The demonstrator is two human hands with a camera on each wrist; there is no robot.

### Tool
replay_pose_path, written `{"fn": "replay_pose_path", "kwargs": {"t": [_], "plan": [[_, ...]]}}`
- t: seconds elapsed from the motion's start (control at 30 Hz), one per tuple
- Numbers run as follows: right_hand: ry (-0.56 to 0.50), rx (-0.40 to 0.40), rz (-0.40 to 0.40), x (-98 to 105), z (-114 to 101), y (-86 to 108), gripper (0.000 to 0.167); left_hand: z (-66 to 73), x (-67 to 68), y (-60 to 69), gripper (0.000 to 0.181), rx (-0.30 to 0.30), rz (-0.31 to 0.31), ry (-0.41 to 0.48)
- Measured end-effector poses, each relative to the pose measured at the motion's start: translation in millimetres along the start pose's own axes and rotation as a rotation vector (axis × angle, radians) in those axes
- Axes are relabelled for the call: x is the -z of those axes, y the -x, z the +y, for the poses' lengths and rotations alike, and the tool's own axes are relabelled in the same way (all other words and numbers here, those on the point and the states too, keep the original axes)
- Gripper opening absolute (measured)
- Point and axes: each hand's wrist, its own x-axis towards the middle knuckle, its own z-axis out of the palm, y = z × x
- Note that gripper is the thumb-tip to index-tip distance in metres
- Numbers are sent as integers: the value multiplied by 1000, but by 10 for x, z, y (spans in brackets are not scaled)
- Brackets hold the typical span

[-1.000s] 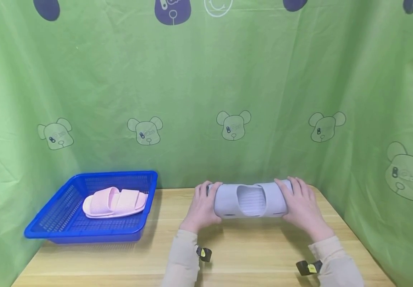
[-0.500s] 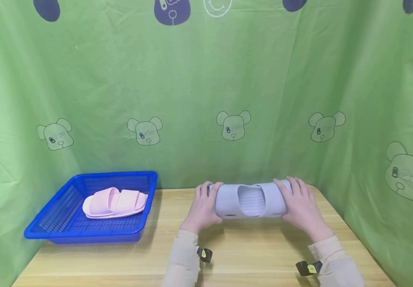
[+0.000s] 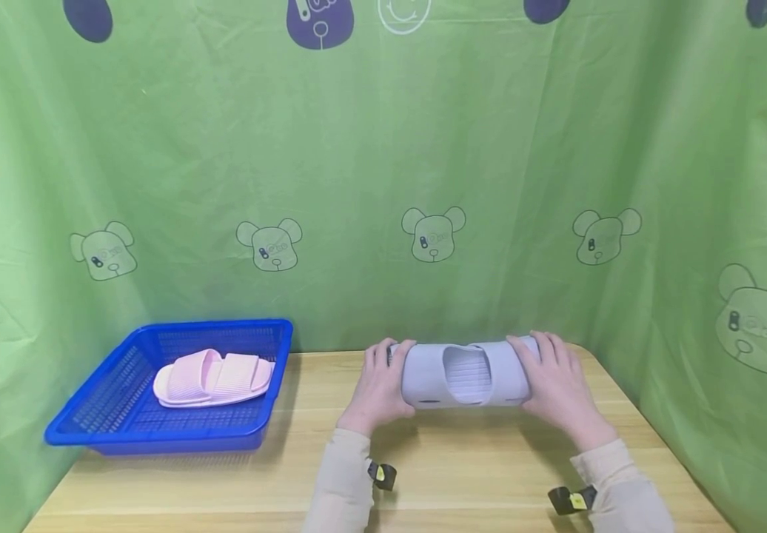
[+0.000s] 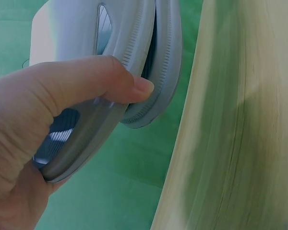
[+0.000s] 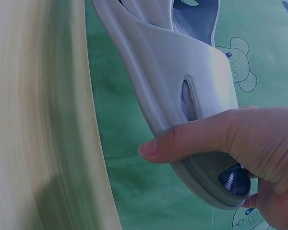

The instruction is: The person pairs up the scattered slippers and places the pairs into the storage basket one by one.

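Note:
Two pale grey slide slippers (image 3: 423, 379) are held overlapping sole toward sole, above the right half of the table in the head view. My left hand (image 3: 377, 386) grips their left end, fingers over the top and thumb on the near side. At the right end, my right hand (image 3: 562, 386) holds on in the same way. The left wrist view shows the thumb (image 4: 105, 79) across a sole edge, with a second sole edge beside it. In the right wrist view, the other thumb (image 5: 175, 143) lies over the slipper's (image 5: 182, 64) side. Most fingertips are hidden behind the slippers.
A blue mesh basket (image 3: 157, 435) stands at the left of the wooden table (image 3: 470, 474). Pink ribbed slippers (image 3: 190, 377) lie inside it, near its right wall. A green curtain (image 3: 357, 148) printed with bears encloses the back and sides.
Both hands have come very slightly closer together along the grey slippers, the left a little right and the right a little left. The basket and pink slippers have not moved.

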Motion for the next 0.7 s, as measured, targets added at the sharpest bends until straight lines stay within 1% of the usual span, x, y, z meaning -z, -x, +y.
{"fn": "replay_pose_path", "kwargs": {"t": [0.27, 0.4, 0.5, 0.63, 0.7], "plan": [[-9, 8, 30, -1, -17, -10, 114, 20, 51, -10, 118, -15, 8, -4], [-6, 6, 39, 37, -2, -24, 113, 38, 65, -30, 122, -13, -4, -33], [-9, -7, 28, 65, 12, -26, 114, 65, 76, -38, 122, -6, -23, -40], [-12, -12, 1, 68, 18, -16, 114, 83, 85, -23, 119, 10, -35, -5], [-11, -9, -5, 57, 20, -9, 115, 74, 76, -12, 117, 10, -25, 16]]}}
